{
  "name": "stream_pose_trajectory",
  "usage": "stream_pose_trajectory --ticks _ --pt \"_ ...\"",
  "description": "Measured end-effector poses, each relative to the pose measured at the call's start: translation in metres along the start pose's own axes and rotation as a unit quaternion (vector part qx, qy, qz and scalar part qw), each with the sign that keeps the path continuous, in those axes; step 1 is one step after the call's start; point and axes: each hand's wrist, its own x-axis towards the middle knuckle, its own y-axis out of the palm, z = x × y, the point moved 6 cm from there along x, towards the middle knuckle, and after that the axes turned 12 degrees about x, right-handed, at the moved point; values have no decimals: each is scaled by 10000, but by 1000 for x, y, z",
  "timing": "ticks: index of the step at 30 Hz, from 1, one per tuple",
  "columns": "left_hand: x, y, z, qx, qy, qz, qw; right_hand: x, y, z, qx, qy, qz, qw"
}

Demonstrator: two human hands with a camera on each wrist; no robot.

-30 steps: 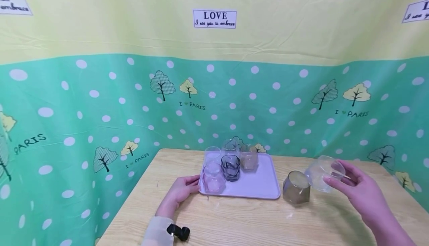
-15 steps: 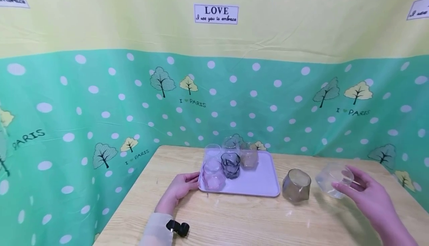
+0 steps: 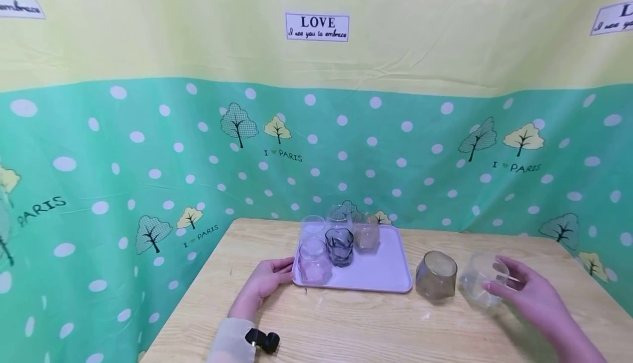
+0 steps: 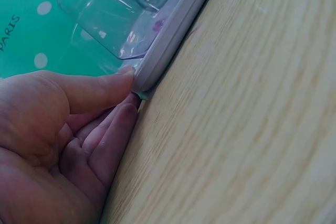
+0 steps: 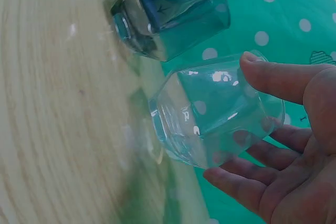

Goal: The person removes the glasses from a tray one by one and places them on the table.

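My right hand (image 3: pixel 529 297) holds a clear angular drinking glass (image 3: pixel 476 286) by its upper part, thumb on one side and fingers on the other. In the right wrist view the base of this clear glass (image 5: pixel 178 124) is right at the table surface. Just left of it stands a smoky brown glass (image 3: pixel 436 278). At the left front corner of a pale lilac tray (image 3: pixel 381 278), my left hand (image 3: pixel 267 281) pinches the rim; the left wrist view shows the thumb (image 4: pixel 100 90) against the tray's edge and the other fingers curled below.
Several glasses stand on the tray's left and middle: a pinkish glass (image 3: pixel 315 267) in front, a dark grey glass (image 3: pixel 339 246), a light brown glass (image 3: pixel 367 235) and clear ones behind. A green and yellow curtain (image 3: pixel 425 127) hangs behind the wooden table (image 3: pixel 356 330).
The clear glass in my right hand has gone from tilted and raised to more upright and lower, shifting right and then back beside the brown glass. My left hand stays at the tray corner.
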Motion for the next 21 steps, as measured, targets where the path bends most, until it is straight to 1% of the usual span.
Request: stream_pose_trajectory --ticks 6,8,14,21 --pt "-3 4 0 -3 -29 7 10000 1 5 -6 34 -18 -27 10000" --pt "-2 4 0 61 -30 -12 10000 2 6 -6 107 -50 -25 9999" --pt "4 0 -3 27 -101 -80 9999 6 5 0 180 -187 -93 9996" --pt "0 -1 -4 11 -75 -22 10000 4 11 -3 285 -56 -12 9996"
